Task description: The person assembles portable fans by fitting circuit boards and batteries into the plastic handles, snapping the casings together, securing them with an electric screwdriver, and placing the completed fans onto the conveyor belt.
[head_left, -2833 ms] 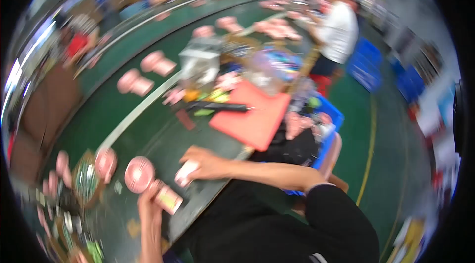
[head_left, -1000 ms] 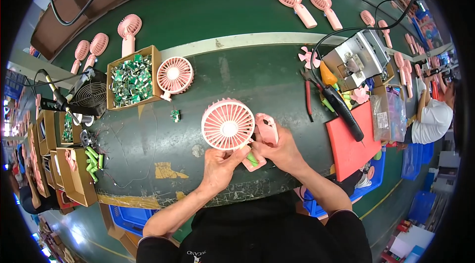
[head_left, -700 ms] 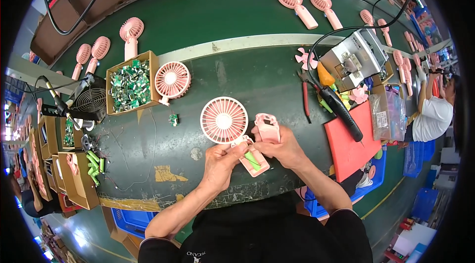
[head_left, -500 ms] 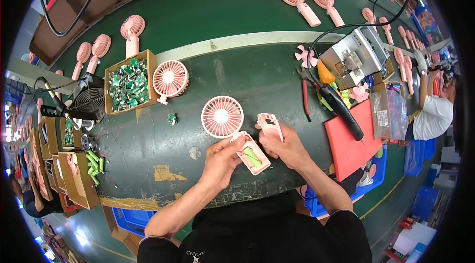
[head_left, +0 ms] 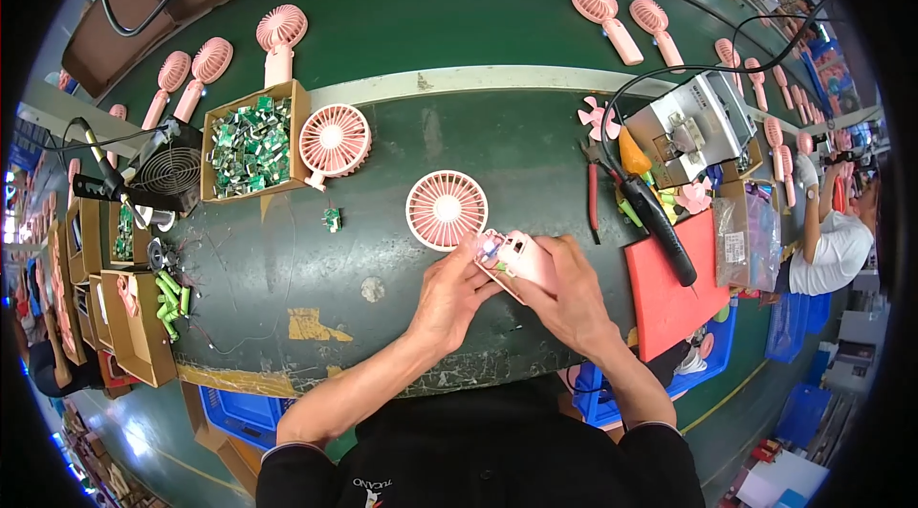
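Observation:
My left hand (head_left: 448, 302) is closed around the pink handle shell (head_left: 489, 248) of a handheld fan, whose round grille (head_left: 447, 209) rests toward the far side. Wires and a bit of green battery show inside the shell. My right hand (head_left: 576, 305) grips the pink handle cover (head_left: 533, 264), which lies over the lower part of the shell at a slight angle. Whether the two pieces are fully joined cannot be seen. A second fan head (head_left: 335, 140) sits left of mine, and a small green circuit board (head_left: 332, 219) lies loose below it.
To the left stand a cardboard box (head_left: 300, 130) of circuit boards and several green batteries (head_left: 170, 302). On the right are red-handled pliers (head_left: 593, 197), a black corded tool (head_left: 660, 231) and a red pad (head_left: 669, 302). Pink fans (head_left: 282, 30) line the green belt; a person (head_left: 832, 240) works far right.
My right hand has brought the handle cover from beside the shell onto it, largely hiding the battery. The view has shifted slightly.

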The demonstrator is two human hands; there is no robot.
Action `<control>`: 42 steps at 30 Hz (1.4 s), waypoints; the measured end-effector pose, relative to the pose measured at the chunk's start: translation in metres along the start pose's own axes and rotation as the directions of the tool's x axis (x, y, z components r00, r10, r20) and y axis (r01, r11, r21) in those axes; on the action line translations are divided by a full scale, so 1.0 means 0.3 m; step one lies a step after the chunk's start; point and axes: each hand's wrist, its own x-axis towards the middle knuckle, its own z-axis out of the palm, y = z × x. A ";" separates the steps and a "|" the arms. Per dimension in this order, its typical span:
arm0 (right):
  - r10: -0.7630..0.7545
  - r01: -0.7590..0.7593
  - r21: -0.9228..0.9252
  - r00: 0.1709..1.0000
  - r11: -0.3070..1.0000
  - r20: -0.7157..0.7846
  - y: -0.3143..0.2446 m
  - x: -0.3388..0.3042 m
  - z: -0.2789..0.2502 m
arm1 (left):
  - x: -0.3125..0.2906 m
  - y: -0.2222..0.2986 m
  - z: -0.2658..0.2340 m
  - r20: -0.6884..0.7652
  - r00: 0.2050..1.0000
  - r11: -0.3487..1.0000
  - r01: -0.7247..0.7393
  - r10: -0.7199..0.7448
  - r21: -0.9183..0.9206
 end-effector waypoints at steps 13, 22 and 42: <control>-0.224 0.184 -0.327 0.971 0.927 -0.088 -0.009 0.029 0.056 | 0.015 -0.024 0.015 0.015 1.000 1.000 -0.004 0.004 0.000; -0.206 0.176 -0.312 0.976 0.934 -0.068 -0.006 0.041 0.052 | 0.022 -0.024 0.020 0.003 1.000 0.999 -0.007 0.007 0.034; -0.132 0.122 -0.346 0.991 0.930 -0.005 -0.010 0.030 0.042 | 0.053 -0.025 0.024 -0.168 0.984 0.985 -0.021 0.050 0.169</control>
